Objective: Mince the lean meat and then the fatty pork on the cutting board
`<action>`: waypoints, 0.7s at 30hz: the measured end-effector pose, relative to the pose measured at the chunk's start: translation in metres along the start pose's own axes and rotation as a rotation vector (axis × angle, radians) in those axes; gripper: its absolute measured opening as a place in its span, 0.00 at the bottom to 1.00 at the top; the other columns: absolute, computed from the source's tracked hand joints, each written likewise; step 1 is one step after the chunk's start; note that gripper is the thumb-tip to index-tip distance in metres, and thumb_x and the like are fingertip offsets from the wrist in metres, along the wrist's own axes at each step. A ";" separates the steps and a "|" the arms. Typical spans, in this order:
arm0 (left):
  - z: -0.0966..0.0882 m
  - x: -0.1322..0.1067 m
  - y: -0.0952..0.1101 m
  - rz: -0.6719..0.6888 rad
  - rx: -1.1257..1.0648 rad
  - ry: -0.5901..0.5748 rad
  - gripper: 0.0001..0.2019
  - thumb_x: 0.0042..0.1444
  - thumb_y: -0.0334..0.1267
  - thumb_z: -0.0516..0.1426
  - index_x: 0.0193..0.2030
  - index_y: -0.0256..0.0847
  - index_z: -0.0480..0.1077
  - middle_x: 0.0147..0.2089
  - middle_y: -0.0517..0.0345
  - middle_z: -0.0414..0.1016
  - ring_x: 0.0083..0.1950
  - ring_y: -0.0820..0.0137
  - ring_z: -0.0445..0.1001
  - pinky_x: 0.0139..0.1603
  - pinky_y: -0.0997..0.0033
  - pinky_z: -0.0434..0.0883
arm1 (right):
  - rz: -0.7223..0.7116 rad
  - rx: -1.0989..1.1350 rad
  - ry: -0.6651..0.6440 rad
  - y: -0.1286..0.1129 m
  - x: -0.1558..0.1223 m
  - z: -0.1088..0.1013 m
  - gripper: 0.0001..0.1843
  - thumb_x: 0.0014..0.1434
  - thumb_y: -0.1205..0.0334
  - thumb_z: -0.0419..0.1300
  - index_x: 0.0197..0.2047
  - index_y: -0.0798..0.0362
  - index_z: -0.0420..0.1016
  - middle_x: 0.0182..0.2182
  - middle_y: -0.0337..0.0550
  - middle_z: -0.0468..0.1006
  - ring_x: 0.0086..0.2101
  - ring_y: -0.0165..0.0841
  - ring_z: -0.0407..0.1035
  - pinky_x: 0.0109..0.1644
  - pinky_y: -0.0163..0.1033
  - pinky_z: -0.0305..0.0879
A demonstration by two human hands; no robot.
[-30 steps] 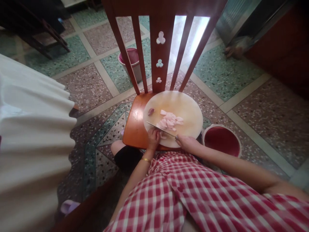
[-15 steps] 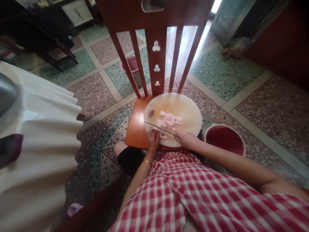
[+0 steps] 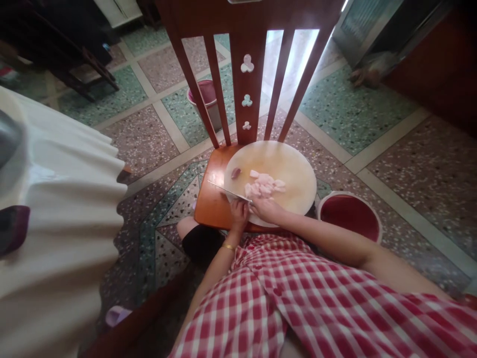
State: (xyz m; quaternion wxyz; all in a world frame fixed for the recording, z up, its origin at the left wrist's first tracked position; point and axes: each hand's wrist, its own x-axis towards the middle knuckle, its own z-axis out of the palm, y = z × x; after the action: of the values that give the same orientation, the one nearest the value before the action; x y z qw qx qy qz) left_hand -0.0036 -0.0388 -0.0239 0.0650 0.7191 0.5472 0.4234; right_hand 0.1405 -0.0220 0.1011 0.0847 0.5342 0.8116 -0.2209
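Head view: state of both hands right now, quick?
Left hand: curled at the edge of the cutting board; whether it grips anything cannot be told.
Right hand: closed, holding the knife.

Light: dim indoors, brightest beyond the chair (image 3: 242, 82). Glare: white streak across the floor (image 3: 328, 132), washed out between the slats (image 3: 221, 89); sheen on the seat (image 3: 210, 201). Shadow: upper corners near black. Sharpness: soft; I find my left hand (image 3: 239, 213) and right hand (image 3: 267, 210) lacking fine detail. Distortion: stretched edges.
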 end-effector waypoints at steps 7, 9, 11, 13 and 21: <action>0.002 -0.001 0.002 0.010 -0.019 -0.038 0.09 0.58 0.35 0.47 0.34 0.38 0.67 0.36 0.50 0.68 0.42 0.67 0.67 0.43 0.63 0.66 | 0.091 0.015 -0.107 0.034 -0.038 0.008 0.17 0.63 0.55 0.44 0.49 0.55 0.63 0.38 0.52 0.76 0.36 0.39 0.72 0.37 0.36 0.62; 0.000 0.000 0.003 0.009 -0.036 -0.063 0.09 0.58 0.35 0.47 0.35 0.38 0.68 0.37 0.49 0.69 0.43 0.66 0.66 0.44 0.63 0.66 | 0.119 0.017 -0.114 0.043 -0.046 0.007 0.18 0.63 0.54 0.45 0.51 0.54 0.63 0.36 0.50 0.77 0.36 0.38 0.72 0.36 0.36 0.62; -0.004 0.001 0.006 0.000 -0.052 -0.067 0.10 0.58 0.34 0.47 0.37 0.37 0.68 0.39 0.48 0.69 0.45 0.65 0.66 0.46 0.61 0.65 | 0.142 0.048 -0.089 0.046 -0.041 0.006 0.20 0.63 0.53 0.44 0.53 0.53 0.62 0.38 0.50 0.77 0.37 0.39 0.72 0.37 0.36 0.62; -0.008 0.002 0.012 0.008 -0.059 -0.084 0.10 0.59 0.34 0.46 0.40 0.37 0.68 0.43 0.46 0.69 0.48 0.64 0.65 0.49 0.59 0.64 | 0.121 0.110 -0.030 0.044 -0.026 0.006 0.21 0.63 0.54 0.44 0.55 0.54 0.61 0.42 0.51 0.76 0.40 0.39 0.71 0.39 0.37 0.61; -0.010 -0.002 0.032 0.121 -0.034 -0.249 0.09 0.57 0.38 0.51 0.40 0.39 0.70 0.41 0.48 0.69 0.46 0.64 0.67 0.47 0.61 0.66 | 0.034 0.216 0.165 0.043 -0.003 -0.016 0.19 0.63 0.56 0.45 0.52 0.58 0.62 0.46 0.54 0.72 0.45 0.37 0.66 0.44 0.35 0.59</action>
State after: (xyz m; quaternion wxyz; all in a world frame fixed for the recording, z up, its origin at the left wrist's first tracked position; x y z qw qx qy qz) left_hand 0.0128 -0.0568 -0.0010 0.1188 0.7966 0.4833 0.3431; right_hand 0.1819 -0.0035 0.1046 -0.0368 0.5701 0.7782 -0.2608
